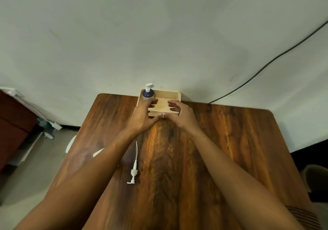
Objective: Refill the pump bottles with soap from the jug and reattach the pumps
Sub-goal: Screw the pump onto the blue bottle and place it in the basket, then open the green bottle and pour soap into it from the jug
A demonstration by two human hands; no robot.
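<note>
A beige slotted basket (pixel 174 95) stands at the far edge of the wooden table (pixel 221 141), against the wall. A dark blue pump bottle (pixel 148 93) with its white pump on stands upright in the basket's back left corner. My left hand (pixel 143 116) and my right hand (pixel 181 115) both hold the basket's near wall, thumbs outside and fingers curled inside. My left fingers are just in front of the bottle. A loose white pump (pixel 134 172) with its long tube lies on the table under my left forearm. No jug is in view.
Another white piece (pixel 98 152) pokes out from under my left forearm. A black cable (pixel 266 64) runs down the wall to the table's back right. A dark red cabinet (pixel 12 128) and small items (pixel 46 125) on the floor are at the left. A chair (pixel 316 180) stands at the right.
</note>
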